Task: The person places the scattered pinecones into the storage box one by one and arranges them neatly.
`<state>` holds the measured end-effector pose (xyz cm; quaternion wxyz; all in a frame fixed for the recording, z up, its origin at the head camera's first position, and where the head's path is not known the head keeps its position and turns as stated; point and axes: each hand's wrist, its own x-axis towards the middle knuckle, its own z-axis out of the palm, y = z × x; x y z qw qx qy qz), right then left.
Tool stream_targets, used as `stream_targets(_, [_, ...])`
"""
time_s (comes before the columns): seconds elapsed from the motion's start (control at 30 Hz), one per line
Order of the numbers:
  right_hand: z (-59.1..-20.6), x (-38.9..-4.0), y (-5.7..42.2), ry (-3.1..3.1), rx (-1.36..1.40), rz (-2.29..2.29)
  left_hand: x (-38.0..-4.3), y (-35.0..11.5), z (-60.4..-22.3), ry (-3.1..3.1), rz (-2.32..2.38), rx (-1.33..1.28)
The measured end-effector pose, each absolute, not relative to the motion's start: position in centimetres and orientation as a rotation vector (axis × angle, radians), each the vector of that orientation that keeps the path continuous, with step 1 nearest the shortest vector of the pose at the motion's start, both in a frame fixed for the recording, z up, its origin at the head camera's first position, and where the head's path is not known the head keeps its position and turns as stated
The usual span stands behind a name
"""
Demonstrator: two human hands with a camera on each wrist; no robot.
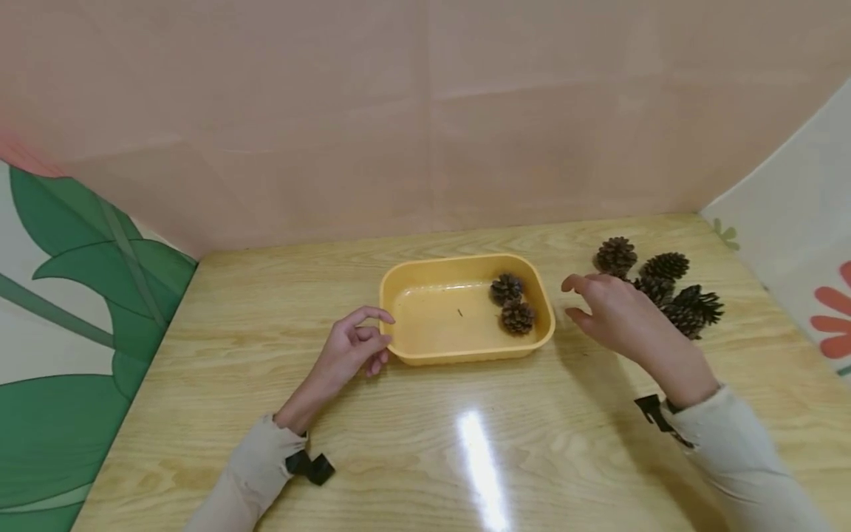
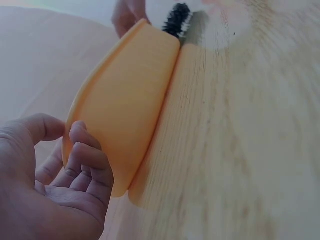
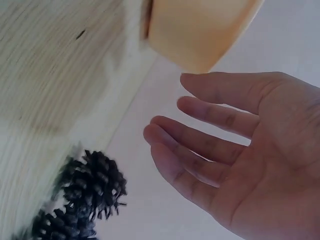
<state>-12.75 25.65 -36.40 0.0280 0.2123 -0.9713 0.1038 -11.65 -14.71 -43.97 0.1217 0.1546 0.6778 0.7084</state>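
Observation:
A yellow plastic tub [image 1: 432, 355] stands on the table, with one pine cone [image 1: 507, 288] and another pine cone [image 1: 518, 317] touching at its right end. My left hand [image 1: 352, 346] holds the tub's left rim between index finger and thumb. In the left wrist view the other fingers [image 2: 90, 160] curl beside the outer wall. My right hand [image 1: 614, 310] is raised just right of the tub, holding nothing, its fingers relaxed and apart. Beyond and beneath it lies a group of several pine cones [image 1: 694, 307], partly hidden by the hand.
A small dark scrap [image 1: 459, 312] lies on the tub's floor. The wooden table [image 1: 399, 443] meets a pinkish backdrop [image 1: 399, 148] behind the tub. Panels with a leaf print [image 1: 66, 251] and a flower print [image 1: 834, 310] flank the table's sides.

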Motion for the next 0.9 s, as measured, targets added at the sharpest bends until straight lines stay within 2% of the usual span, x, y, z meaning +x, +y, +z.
stream_targets(0.4, [-37.6,-14.0,29.0,-3.027,0.367,0.224,-11.7,-14.8,-44.0,1.972,2.064,0.452])
stream_targets(0.9, [-38.8,-14.5,30.2,-3.024,0.257,0.274,-11.7,-14.7,-44.0,1.966,2.067,0.433])
